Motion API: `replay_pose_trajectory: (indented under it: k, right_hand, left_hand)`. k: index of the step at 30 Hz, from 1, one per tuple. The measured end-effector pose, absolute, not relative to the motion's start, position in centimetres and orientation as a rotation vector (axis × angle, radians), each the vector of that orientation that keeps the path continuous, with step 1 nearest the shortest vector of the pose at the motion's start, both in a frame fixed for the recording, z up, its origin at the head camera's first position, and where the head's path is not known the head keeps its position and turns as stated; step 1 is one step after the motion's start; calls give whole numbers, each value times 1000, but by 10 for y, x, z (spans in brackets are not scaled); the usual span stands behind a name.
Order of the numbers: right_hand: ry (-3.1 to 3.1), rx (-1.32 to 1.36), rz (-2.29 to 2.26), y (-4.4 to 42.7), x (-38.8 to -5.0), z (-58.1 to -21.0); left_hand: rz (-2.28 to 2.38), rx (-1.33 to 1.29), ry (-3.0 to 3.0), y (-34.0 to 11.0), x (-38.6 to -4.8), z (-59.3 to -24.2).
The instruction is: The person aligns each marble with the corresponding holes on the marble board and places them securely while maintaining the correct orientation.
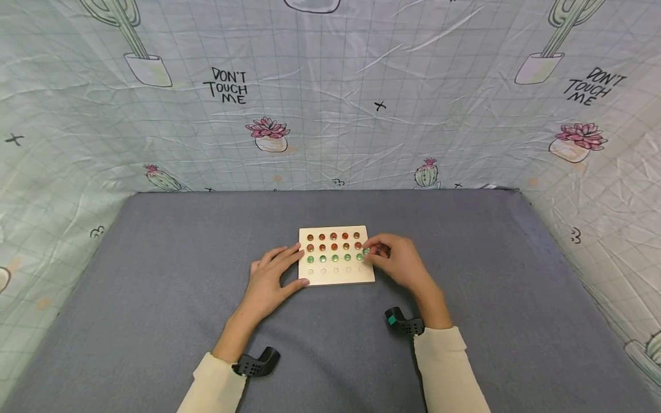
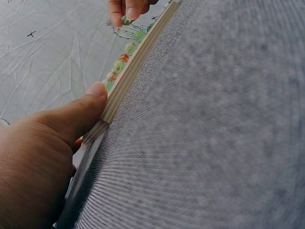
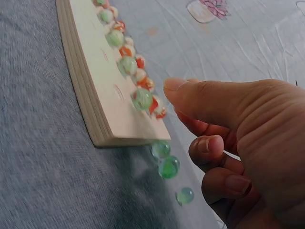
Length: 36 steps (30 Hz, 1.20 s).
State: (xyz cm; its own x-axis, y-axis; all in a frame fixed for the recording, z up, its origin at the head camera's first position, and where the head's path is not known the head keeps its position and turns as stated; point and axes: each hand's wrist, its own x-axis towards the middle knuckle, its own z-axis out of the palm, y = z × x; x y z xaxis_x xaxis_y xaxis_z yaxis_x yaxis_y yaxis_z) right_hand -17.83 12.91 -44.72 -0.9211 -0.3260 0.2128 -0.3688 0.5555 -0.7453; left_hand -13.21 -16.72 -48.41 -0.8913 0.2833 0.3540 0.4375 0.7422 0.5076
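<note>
A pale wooden board (image 1: 335,278) lies on the grey cloth, bearing rows of small marbles. Two rows look red-orange, while green marbles (image 1: 335,258) fill the third; hollows in the nearest row are bare. My left hand (image 1: 265,287) rests spread against the board's left side, thumb at its near corner. Over the right edge, my right hand (image 1: 400,258) pinches a green marble (image 2: 126,20) between thumb and index finger; the right wrist view hides it behind the thumb. Beside that edge, loose green marbles (image 3: 168,167) show below the right hand's fingers.
Grey cloth (image 1: 155,298) covers the table around the board. Behind it and at both sides hangs a light printed sheet (image 1: 330,143) with cactus drawings. Each wrist wears a black band device (image 1: 256,363).
</note>
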Motion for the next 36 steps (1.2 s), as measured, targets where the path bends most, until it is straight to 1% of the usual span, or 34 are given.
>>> replay_pose_trajectory:
  k: [36]
  right_hand:
    - [-2700,869,1268,79,-170,-449]
  left_hand:
    - [-886,-562,-2679,-167,-133,-483]
